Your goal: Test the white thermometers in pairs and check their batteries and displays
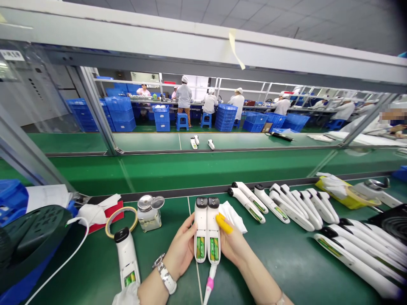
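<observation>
Two white handheld devices with black heads, shaped like infrared thermometers, stand side by side in my hands. My left hand [184,245] is closed around the left device [200,224], and my right hand [233,241] around the right device [213,224]. Green batteries [200,247] show in the open compartments at their lower ends. Yellow covers [224,223] sit on fingers of my right hand. Just below the devices is a thin white tool [209,286] with a pink band. A similar device [127,256], batteries exposed, lies beside my left forearm.
More white devices lie in rows at the right [294,205] and lower right [359,254]. A tape roll [110,222], a lidded jar [149,218] and a black machine [34,245] are at left. A yellow tray [343,197] stands right. Beyond the green conveyor [190,171], people work.
</observation>
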Available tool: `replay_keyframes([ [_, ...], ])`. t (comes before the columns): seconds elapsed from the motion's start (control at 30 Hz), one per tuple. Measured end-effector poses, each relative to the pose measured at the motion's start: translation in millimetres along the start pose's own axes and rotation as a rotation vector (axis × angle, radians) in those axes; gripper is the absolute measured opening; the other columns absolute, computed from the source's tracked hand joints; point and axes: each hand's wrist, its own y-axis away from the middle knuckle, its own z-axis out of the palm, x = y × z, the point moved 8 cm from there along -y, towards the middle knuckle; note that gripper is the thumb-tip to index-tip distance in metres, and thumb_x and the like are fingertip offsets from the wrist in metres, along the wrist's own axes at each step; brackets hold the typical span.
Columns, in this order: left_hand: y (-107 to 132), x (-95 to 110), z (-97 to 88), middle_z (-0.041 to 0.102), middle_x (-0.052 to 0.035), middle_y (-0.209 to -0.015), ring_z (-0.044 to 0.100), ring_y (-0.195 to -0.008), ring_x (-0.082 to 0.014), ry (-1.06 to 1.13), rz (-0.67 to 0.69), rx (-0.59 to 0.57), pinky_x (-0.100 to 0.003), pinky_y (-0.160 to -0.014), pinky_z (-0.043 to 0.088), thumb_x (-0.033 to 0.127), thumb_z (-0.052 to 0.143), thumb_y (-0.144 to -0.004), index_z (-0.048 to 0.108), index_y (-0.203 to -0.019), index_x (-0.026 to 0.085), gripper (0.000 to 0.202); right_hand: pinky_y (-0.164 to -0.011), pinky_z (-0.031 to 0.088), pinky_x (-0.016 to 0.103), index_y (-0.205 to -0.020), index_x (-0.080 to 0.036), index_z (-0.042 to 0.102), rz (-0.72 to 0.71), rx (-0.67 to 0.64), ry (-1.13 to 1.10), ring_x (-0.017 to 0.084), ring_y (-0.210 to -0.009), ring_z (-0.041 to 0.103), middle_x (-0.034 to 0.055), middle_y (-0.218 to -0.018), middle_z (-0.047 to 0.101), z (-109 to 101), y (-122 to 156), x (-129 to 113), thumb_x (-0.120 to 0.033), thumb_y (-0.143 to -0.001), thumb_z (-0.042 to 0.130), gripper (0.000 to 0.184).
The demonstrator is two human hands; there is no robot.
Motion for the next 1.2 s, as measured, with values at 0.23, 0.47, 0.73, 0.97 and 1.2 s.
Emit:
replay_keyframes([
  [0.23, -1, -1, 0.0, 0.065, -0.0089, -0.111, 0.064, -0.092, -0.0184, -0.015, 0.005, -0.018, -0.031, -0.079, 0.050, 0.022, 0.059, -0.081, 0.046, -0.126, 0.020, 0.046, -0.091, 0.043, 0.040, -0.094, -0.018, 0.066, 0.021, 0.052, -0.018, 0.024, -0.092, 0.064, 0.0057, -0.090, 0.071, -8, -2, 4, -0.032, -0.067, 0.074, 0.032],
  [0.47, -2, 0, -1.1, 0.068, -0.0078, -0.104, 0.064, -0.087, -0.0174, -0.039, 0.012, -0.001, -0.029, -0.076, 0.050, 0.022, 0.060, -0.080, 0.052, -0.119, 0.019, 0.041, -0.088, 0.046, 0.039, -0.090, -0.017, 0.066, 0.043, 0.100, -0.006, 0.024, -0.088, 0.064, 0.0048, -0.085, 0.071, -9, -3, 6, -0.032, -0.063, 0.076, 0.032],
  [0.73, -2, 0, -4.1, 0.069, -0.0073, -0.099, 0.065, -0.085, -0.0186, -0.067, 0.022, 0.025, -0.029, -0.072, 0.051, 0.022, 0.062, -0.078, 0.054, -0.115, 0.019, 0.038, -0.086, 0.047, 0.037, -0.090, -0.016, 0.066, 0.026, 0.084, 0.006, 0.023, -0.088, 0.064, 0.0045, -0.083, 0.071, -10, -5, 7, -0.029, -0.066, 0.073, 0.028],
  [0.97, -3, -1, -4.7, 0.068, -0.0066, -0.101, 0.064, -0.086, -0.0168, -0.051, 0.018, 0.036, -0.028, -0.074, 0.051, 0.020, 0.059, -0.080, 0.054, -0.116, 0.020, 0.036, -0.087, 0.047, 0.037, -0.091, -0.019, 0.066, -0.043, 0.039, 0.041, 0.022, -0.089, 0.064, 0.0037, -0.089, 0.071, -7, -6, 3, -0.027, -0.071, 0.069, 0.022],
  [1.2, -1, 2, -1.4, 0.066, -0.0062, -0.108, 0.062, -0.092, -0.0171, -0.064, 0.035, -0.019, -0.028, -0.078, 0.050, 0.022, 0.060, -0.080, 0.055, -0.116, 0.022, 0.037, -0.091, 0.045, 0.038, -0.094, -0.019, 0.065, -0.063, 0.002, 0.080, 0.023, -0.095, 0.062, 0.0043, -0.093, 0.070, 2, -2, -1, -0.028, -0.070, 0.070, 0.026],
])
